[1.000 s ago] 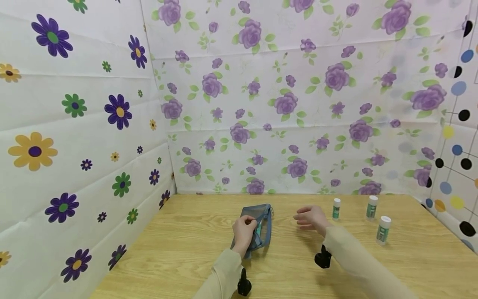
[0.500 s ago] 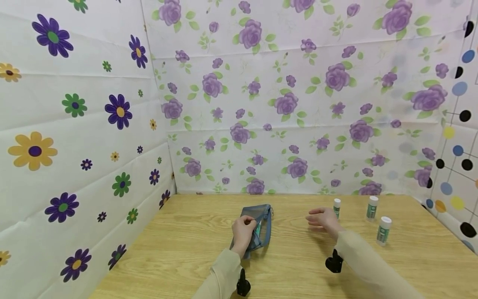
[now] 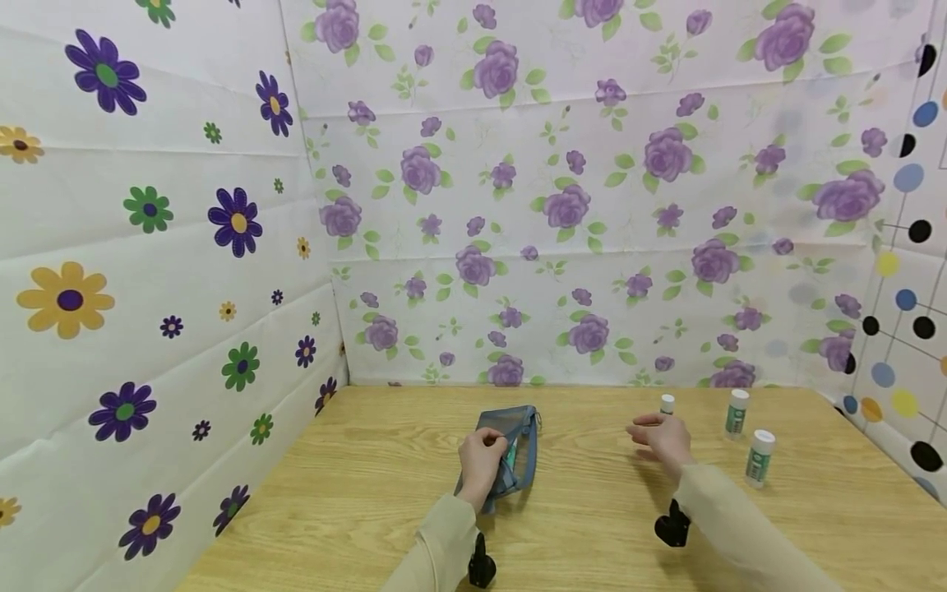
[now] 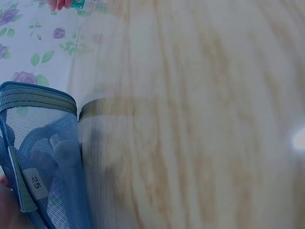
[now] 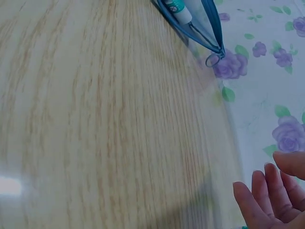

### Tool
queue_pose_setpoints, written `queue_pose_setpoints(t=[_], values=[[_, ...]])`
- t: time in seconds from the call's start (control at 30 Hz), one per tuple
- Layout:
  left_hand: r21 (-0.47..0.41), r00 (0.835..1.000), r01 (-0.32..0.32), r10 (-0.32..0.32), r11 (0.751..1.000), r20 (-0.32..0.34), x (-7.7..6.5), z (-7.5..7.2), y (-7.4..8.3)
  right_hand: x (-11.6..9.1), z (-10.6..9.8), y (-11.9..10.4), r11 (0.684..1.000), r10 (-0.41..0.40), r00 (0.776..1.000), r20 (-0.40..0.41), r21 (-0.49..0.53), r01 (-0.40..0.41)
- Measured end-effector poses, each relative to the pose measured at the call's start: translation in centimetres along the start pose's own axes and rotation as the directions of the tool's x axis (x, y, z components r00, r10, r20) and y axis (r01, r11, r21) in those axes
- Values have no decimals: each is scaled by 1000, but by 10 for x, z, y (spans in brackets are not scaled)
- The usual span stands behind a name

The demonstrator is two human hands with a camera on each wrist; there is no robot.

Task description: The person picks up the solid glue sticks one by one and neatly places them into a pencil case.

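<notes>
My left hand (image 3: 479, 464) pinches the edge of a blue mesh zip pouch (image 3: 509, 418), which lies on the table with its mouth facing right. A green-and-white glue stick (image 5: 177, 10) shows inside the pouch in the right wrist view. The left wrist view has the pouch's mesh side (image 4: 52, 143) and a tag reading 25. My right hand (image 3: 664, 440), its fingers loosely bent and holding nothing, is just in front of the smallest glue stick (image 3: 667, 403). It hides most of that stick; whether they touch I cannot tell.
Two larger glue sticks stand upright to the right: one farther back (image 3: 736, 413), one nearer (image 3: 759, 456). The wooden table (image 3: 355, 493) meets a rose-patterned sheet (image 3: 444, 312) at the back, with patterned sheets on both sides.
My right hand has moved rightward, away from the pouch, and now covers most of the smallest glue stick. The left hand and pouch have stayed nearly still.
</notes>
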State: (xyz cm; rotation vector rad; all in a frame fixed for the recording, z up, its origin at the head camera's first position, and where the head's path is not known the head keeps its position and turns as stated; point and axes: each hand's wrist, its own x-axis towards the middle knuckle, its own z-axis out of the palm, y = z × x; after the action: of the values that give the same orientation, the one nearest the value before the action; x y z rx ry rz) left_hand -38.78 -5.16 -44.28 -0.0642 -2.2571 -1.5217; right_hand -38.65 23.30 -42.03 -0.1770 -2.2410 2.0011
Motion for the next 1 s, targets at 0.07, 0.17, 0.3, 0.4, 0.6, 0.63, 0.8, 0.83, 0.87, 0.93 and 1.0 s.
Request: queue_pose_setpoints(t=[0.07,0.17,0.3,0.4,0.6,0.63,0.8,0.83,0.87,0.93,1.0], values=[[-3,1000,-1,1,1000,1,0,0,0,1,-2,1,1000,2,1000,-24,-18,-2],[-6,1000,-2,2,1000,2,0,1,0,0,-5,1,999,2,999,-48,-34,-4],[-7,1000,-5,5,1000,4,1,1,0,-2,-9,0,999,8,996,-87,-32,-11],[-7,1000,-4,4,1000,4,1,2,0,-3,-11,0,1000,13,994,-110,-25,-16],[-6,1000,-7,7,1000,4,1,2,0,-2,-16,3,997,3,991,-137,-76,-14],[-9,1000,-6,6,1000,6,1,2,0,-1,-17,3,995,4,990,-144,-96,-18],[-13,1000,4,-4,1000,10,1,1,-1,0,-19,2,979,-10,978,-207,-203,-33],[-11,1000,6,-6,1000,9,1,1,-1,1,-19,3,977,-9,976,-217,-208,-37],[-8,1000,4,-4,1000,8,1,1,-1,1,-19,3,976,-16,974,-228,-214,-33],[-8,1000,6,-6,1000,9,1,1,-2,1,-19,4,978,-17,970,-242,-208,-35],[-9,1000,8,-8,1000,11,1,1,-2,1,-19,6,980,-14,967,-255,-197,-38]])
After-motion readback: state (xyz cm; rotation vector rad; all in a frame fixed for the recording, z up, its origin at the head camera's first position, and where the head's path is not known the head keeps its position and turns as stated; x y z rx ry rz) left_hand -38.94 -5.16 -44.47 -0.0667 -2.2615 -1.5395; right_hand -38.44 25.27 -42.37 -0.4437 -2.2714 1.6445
